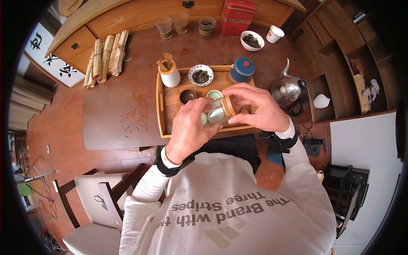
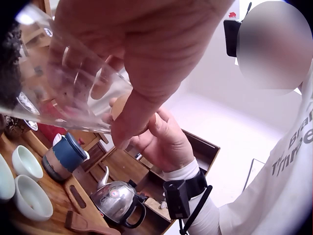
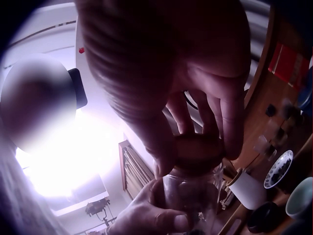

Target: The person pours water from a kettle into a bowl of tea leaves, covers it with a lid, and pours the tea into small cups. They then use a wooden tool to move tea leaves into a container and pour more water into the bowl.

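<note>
A clear glass jar [image 1: 215, 114] is held tilted over the front of a wooden tray [image 1: 160, 111]. My left hand [image 1: 188, 125] grips its body, fingers curled round the glass. On the jar's mouth sits a wooden lid [image 3: 198, 152], which my right hand [image 1: 262, 109] holds between thumb and fingers. Dark contents like tea leaves [image 2: 9, 73] show inside the jar in the left wrist view. Just behind the hands on the tray are a dark cup [image 1: 187, 96] and pale green cups [image 2: 32, 198], partly hidden in the head view.
The tray also bears a white tool holder [image 1: 171, 77], a patterned bowl [image 1: 201, 75] of tea leaves and a blue-lidded canister [image 1: 242, 70]. Right of it stands a steel kettle [image 1: 288, 90]. Behind are glasses [image 1: 164, 29], a red box [image 1: 238, 17], a white bowl [image 1: 252, 41] and bamboo scrolls [image 1: 106, 57].
</note>
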{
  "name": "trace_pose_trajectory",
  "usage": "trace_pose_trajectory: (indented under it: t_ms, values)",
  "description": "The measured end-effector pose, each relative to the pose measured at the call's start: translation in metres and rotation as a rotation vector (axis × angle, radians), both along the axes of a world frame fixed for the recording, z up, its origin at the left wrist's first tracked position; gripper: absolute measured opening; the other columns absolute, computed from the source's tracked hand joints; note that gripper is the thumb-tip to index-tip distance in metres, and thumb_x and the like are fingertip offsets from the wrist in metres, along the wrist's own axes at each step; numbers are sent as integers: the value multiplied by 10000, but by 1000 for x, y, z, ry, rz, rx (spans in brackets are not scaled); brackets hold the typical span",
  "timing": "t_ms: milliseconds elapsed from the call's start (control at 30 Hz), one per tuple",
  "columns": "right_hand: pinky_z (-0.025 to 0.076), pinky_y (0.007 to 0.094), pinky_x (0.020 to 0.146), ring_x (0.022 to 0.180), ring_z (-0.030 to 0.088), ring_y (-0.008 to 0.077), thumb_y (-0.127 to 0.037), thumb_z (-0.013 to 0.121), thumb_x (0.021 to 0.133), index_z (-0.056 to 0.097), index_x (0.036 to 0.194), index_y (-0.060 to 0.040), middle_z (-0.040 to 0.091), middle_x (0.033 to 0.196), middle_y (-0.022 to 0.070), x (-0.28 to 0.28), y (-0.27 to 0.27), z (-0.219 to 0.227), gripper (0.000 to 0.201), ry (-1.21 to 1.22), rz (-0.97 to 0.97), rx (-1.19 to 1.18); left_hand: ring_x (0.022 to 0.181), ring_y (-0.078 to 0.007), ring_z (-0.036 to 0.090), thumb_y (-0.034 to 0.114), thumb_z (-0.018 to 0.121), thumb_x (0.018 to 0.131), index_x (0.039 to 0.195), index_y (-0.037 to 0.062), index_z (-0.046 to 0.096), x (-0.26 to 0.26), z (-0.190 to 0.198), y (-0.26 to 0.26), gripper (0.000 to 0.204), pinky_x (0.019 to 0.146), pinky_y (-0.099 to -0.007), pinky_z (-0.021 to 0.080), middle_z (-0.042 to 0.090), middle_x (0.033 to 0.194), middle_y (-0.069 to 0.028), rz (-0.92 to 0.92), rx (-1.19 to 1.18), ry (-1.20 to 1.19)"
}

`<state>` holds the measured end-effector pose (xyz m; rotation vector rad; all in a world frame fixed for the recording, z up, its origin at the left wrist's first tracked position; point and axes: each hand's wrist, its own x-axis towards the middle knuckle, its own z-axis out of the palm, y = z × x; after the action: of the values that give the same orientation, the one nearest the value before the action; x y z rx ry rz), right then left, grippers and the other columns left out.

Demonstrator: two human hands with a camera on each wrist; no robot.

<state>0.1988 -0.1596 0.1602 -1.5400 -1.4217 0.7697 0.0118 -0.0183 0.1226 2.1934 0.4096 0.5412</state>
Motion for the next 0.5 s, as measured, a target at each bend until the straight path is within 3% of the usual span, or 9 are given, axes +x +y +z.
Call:
trace_pose_trajectory:
  t_ms: [200, 333, 500]
  values:
    - [570, 367, 1002, 1153, 637, 221, -3, 832, 786, 598, 1357, -4, 582, 1349, 126, -3, 0, 1, 617, -41, 2, 1, 1003, -315, 681, 46, 868, 660, 1170, 12, 630, 1, 0, -2, 564, 861, -403, 547, 690, 1043, -142, 16, 73, -6]
    - [573, 353, 951, 1146, 647, 236, -36, 851, 765, 623, 1344, -12, 613, 1342, 129, -1, 0, 5, 623, -211, 40, 80, 999, -320, 673, 44, 868, 649, 1165, 22, 635, 2, 0, -3, 567, 857, -407, 538, 689, 1041, -135, 28, 90, -19]
    - [570, 340, 911, 1143, 652, 237, -64, 862, 753, 634, 1341, -18, 631, 1326, 129, 1, 2, 6, 632, -286, 46, 136, 932, -327, 641, 28, 855, 622, 1155, 44, 637, 6, 2, -4, 576, 810, -419, 501, 677, 1036, -121, 77, 314, -157]
